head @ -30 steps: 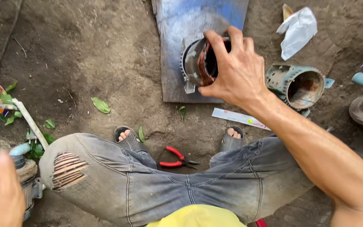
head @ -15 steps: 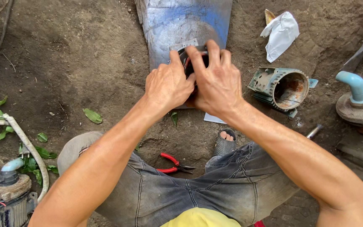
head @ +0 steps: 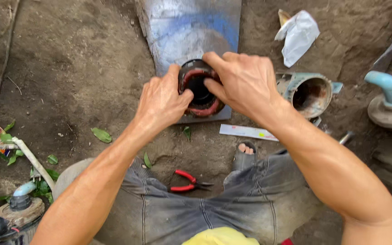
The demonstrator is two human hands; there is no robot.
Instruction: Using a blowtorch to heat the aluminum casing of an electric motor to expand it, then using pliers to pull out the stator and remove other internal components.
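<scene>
Apparently both hands, left hand (head: 162, 100) and right hand (head: 246, 81), grip the stator ring (head: 200, 90).

Two hands (head: 162, 102) (head: 246, 84), one round motor part (head: 200, 90), one red pliers (head: 187, 181), one white bag (head: 299, 36), two blue pipes (head: 386, 86) (head: 23, 189)

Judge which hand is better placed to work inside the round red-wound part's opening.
Right, probably. The right hand already has fingertips over the opening of the round part on the metal plate. The left hand only steadies its outer left side.

right hand (head: 246, 84) hides the round motor part's (head: 200, 106) far rim
</scene>
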